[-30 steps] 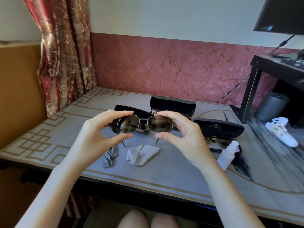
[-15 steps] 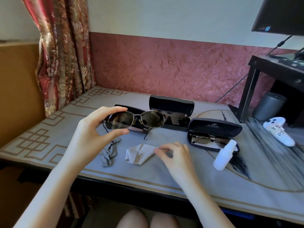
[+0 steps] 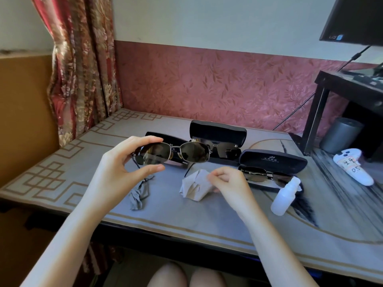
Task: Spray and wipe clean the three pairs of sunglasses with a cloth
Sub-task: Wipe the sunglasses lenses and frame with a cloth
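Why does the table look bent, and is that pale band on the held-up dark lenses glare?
Head view: the wide lens bows the table edge and tilts the monitor. Head view: the pale band on the held sunglasses is probably reflected light. Head view: the right hand pinching the cloth is slightly soft, perhaps motion blur; the left hand is sharper.

Landmark: spray bottle.
Far left of it: black case mostly hidden behind held sunglasses.
Left of it: right hand covers near side of cloth; grip on fabric concealed.
Directly behind it: lid print on open case too small to read.
Up and right of it: monitor cut by frame edge.
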